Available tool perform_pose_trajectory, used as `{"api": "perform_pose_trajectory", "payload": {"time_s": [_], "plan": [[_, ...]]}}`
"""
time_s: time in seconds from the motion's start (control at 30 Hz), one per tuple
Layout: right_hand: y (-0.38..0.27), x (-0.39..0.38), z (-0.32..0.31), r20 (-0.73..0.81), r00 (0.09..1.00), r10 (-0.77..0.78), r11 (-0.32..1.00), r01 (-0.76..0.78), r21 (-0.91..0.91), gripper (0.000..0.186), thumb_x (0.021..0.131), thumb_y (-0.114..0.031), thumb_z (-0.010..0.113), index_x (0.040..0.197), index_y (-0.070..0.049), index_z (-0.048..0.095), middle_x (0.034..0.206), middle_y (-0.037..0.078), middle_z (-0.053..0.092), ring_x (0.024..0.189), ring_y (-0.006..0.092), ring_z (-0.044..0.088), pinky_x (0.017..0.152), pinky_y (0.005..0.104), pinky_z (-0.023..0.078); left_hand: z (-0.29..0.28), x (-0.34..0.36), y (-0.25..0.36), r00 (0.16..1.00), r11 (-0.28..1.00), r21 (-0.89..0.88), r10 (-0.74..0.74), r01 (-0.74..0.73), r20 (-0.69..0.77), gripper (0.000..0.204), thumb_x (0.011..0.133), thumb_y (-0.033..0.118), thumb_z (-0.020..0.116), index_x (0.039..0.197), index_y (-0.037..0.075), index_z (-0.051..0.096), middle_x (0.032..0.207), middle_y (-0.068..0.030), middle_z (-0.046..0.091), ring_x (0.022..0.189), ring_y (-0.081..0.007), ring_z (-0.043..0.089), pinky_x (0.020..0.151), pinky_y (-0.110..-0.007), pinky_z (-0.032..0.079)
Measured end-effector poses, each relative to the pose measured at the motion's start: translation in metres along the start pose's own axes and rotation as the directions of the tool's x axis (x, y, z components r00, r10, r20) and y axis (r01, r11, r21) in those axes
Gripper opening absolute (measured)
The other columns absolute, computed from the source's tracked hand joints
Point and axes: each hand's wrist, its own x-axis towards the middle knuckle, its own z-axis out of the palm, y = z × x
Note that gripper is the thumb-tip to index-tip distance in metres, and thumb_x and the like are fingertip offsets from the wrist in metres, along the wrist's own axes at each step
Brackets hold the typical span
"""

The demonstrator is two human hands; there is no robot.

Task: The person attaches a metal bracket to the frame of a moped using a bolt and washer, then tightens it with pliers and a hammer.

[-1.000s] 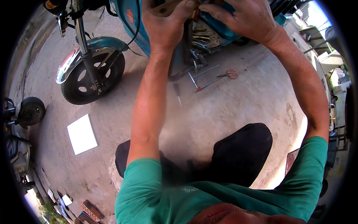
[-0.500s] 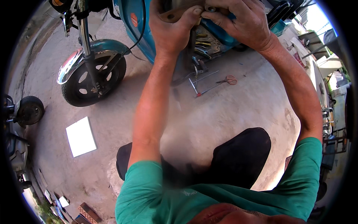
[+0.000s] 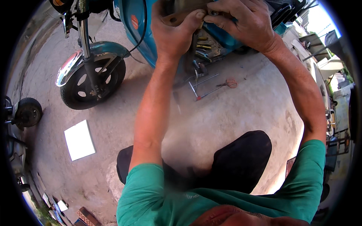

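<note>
My fingers first: left hand (image 3: 177, 32) is curled around a flat brown part (image 3: 177, 18), thumb pressed over its top edge, other fingers wrapped behind it — firm grip. Right hand (image 3: 245, 24) has fingers bunched together at the same spot, tips pinching something small and dark (image 3: 214, 13) next to the part; too small to tell what it is. Both hands touch, or nearly, at the upper middle of the view, right against the open side of a teal scooter (image 3: 139, 34).

Just under my hands, inside the scooter body, a bundle of coloured wires (image 3: 205, 47) shows. Scooter's front wheel (image 3: 93, 83) with a chrome-and-teal fender (image 3: 75, 64) sits to my left on the concrete floor (image 3: 233, 113).

On the floor near the scooter: a long metal T-handle tool (image 3: 205, 84) and, touching its far end, scissors with reddish handles (image 3: 229, 83). A white sheet (image 3: 79, 139) lies flat, well apart to my left. Another small wheel (image 3: 28, 112) at the far left edge.

I'm in a green shirt (image 3: 158, 196), dark trousers — knees (image 3: 241, 158) bent below my arms.
</note>
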Motion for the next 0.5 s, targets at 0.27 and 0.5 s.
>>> {"api": "perform_pose_trajectory", "payload": {"time_s": [0.27,0.5], "plan": [[0.000,0.006,-0.018,0.127,0.992,-0.002,1.000,-0.002,0.027,0.026,0.079,-0.023,0.085,0.093,-0.008,0.070,0.072,0.007,0.063,0.062,0.0255,0.064,0.057,0.0392,0.052,0.002,0.002,0.000,1.000,1.000,-0.024,-0.004,0.004,0.005,0.082,0.077,0.036,0.094,0.133,-0.006,0.051,0.118,-0.0132,0.066,0.106,-0.0206,0.065,0.092,-0.034,0.055],[0.002,0.009,-0.019,0.172,0.985,-0.027,0.999,0.032,-0.028,0.026,0.079,-0.024,0.084,0.094,-0.009,0.071,0.072,0.006,0.063,0.062,0.0255,0.064,0.058,0.0395,0.052,0.000,-0.001,-0.001,0.997,0.997,-0.019,-0.077,0.077,-0.008,0.082,0.077,0.034,0.093,0.133,-0.006,0.051,0.120,-0.0146,0.065,0.108,-0.0214,0.065,0.093,-0.035,0.055]]}}
